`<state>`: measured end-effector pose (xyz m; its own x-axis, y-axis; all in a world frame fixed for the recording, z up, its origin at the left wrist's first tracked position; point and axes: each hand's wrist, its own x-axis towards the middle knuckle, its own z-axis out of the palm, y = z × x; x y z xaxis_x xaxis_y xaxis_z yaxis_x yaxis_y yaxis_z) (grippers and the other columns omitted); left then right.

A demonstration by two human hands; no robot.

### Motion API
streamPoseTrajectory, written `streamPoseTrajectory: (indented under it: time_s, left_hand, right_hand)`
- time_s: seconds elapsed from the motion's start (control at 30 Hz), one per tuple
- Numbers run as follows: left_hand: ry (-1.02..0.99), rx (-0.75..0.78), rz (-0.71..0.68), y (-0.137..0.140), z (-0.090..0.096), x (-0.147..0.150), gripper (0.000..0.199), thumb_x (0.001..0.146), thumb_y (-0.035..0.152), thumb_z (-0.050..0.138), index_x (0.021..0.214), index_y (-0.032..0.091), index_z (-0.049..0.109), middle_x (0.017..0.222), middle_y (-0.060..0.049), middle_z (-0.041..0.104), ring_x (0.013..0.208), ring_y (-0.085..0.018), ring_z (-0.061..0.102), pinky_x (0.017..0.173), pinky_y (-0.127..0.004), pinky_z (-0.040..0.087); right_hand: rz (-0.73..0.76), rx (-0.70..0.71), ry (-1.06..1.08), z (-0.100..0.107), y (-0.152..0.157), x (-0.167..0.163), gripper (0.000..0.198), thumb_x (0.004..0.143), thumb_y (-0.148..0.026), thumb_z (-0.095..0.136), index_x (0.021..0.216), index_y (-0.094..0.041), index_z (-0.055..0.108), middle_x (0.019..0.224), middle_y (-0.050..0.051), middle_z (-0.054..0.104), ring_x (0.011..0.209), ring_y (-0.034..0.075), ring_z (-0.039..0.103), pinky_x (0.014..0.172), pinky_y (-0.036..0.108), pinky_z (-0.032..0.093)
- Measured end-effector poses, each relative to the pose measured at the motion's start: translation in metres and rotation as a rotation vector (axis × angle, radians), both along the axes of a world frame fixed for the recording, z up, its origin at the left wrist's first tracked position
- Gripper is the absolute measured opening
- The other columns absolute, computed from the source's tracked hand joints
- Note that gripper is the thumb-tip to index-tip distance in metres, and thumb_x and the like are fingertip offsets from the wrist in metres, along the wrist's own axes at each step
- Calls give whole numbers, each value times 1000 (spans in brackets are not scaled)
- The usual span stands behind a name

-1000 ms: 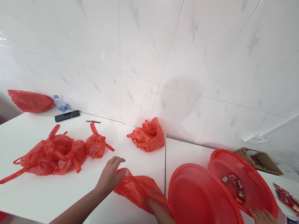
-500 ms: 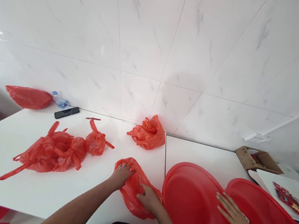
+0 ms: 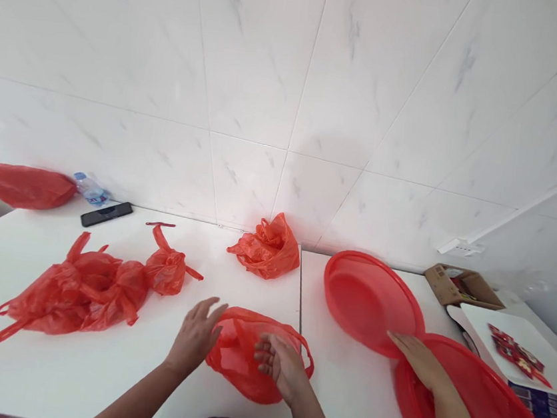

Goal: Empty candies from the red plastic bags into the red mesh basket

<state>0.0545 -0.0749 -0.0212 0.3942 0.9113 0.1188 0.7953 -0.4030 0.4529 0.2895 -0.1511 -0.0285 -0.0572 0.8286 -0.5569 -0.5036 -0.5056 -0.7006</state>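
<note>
A red plastic bag (image 3: 247,373) lies on the white table in front of me, its mouth spread and a handle loop sticking out on the right. My left hand (image 3: 197,335) hovers at the bag's left rim, fingers apart, holding nothing. Over the bag's right part is my right hand (image 3: 281,365), its fingers loosely curled and apart with nothing visible in them. Beyond them sits a crumpled red plastic bag (image 3: 271,248) near the wall.
Knotted red bags (image 3: 83,287) lie on the left, near a phone (image 3: 107,214) and a water bottle (image 3: 90,189). At right, another person's hand (image 3: 415,359) touches a red basket (image 3: 373,300); a second basket (image 3: 483,393) is beside it. A cardboard box (image 3: 461,287) stands behind.
Both my hands have drawn back from inside the red bag, which now lies wider open. The nearer basket has moved away toward the wall, with the other person's hand at its rim.
</note>
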Motion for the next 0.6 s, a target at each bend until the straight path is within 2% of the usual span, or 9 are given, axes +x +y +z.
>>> streamPoseTrajectory:
  time_s: [0.07, 0.1, 0.2, 0.27, 0.33, 0.4, 0.43, 0.5, 0.6]
  left_hand:
    - [-85, -68, 233, -1, -4, -7, 62, 80, 30, 58, 139, 22, 41, 146, -17, 38, 136, -36, 34, 108, -52, 32]
    - [-137, -159, 321, 0, -6, -10, 72, 75, 35, 64, 141, 21, 37, 146, -19, 37, 136, -38, 34, 105, -52, 35]
    - [-311, -505, 428, 2, -12, -13, 88, 63, 47, 71, 139, 16, 37, 127, -19, 53, 119, -37, 53, 92, -47, 47]
    - [-457, -684, 448, 3, -10, -9, 77, 61, 47, 72, 128, 17, 48, 105, -12, 64, 98, -32, 64, 80, -40, 50]
    - [-571, -803, 461, 2, -5, -2, 53, 62, 43, 72, 107, 18, 59, 84, -5, 66, 79, -27, 66, 68, -35, 50]
    - [-649, -878, 461, 0, 2, 7, 33, 66, 42, 69, 87, 18, 61, 73, -3, 66, 69, -23, 64, 62, -32, 49]
    - [-681, -905, 457, 0, 6, 11, 30, 68, 43, 67, 81, 18, 59, 71, -3, 65, 66, -22, 64, 60, -32, 50]
    - [-749, -962, 444, 0, 12, 18, 31, 72, 47, 65, 79, 18, 59, 71, -3, 67, 66, -21, 64, 61, -32, 51]
    - [-926, -1088, 443, 2, 17, 27, 35, 72, 49, 67, 83, 17, 63, 79, -7, 71, 73, -22, 68, 66, -33, 54]
  right_hand:
    - [-29, 11, -137, 3, -20, 9, 48, 75, -56, 65, 103, -18, 64, 91, 7, 68, 73, 15, 64, 58, 24, 46]
    - [-49, -2, -232, 4, -29, 16, 48, 73, -55, 66, 102, -17, 64, 90, 6, 68, 73, 16, 63, 58, 25, 46]
    - [-105, -32, -510, 8, -54, 41, 46, 73, -53, 62, 101, -18, 64, 88, 7, 68, 76, 19, 64, 62, 28, 48]
    - [-157, -40, -706, 13, -70, 63, 44, 75, -53, 55, 102, -19, 64, 90, 8, 68, 79, 22, 65, 67, 33, 51]
    - [-242, -44, -964, 16, -85, 86, 43, 76, -52, 50, 101, -20, 63, 99, 11, 68, 89, 27, 64, 76, 39, 52]
    - [-325, -22, -1263, 15, -99, 110, 45, 75, -50, 47, 104, -18, 62, 114, 16, 63, 106, 32, 59, 93, 46, 47]
    - [-340, -11, -1400, 12, -106, 120, 48, 74, -49, 47, 108, -17, 61, 120, 18, 60, 114, 35, 54, 99, 48, 43]
    - [-287, -41, -1586, 1, -117, 137, 57, 73, -47, 46, 117, -13, 57, 127, 22, 55, 123, 38, 48, 103, 51, 39]
    - [-86, -198, -1563, -21, -128, 143, 67, 72, -42, 46, 129, -9, 50, 134, 23, 53, 125, 38, 48, 96, 49, 45]
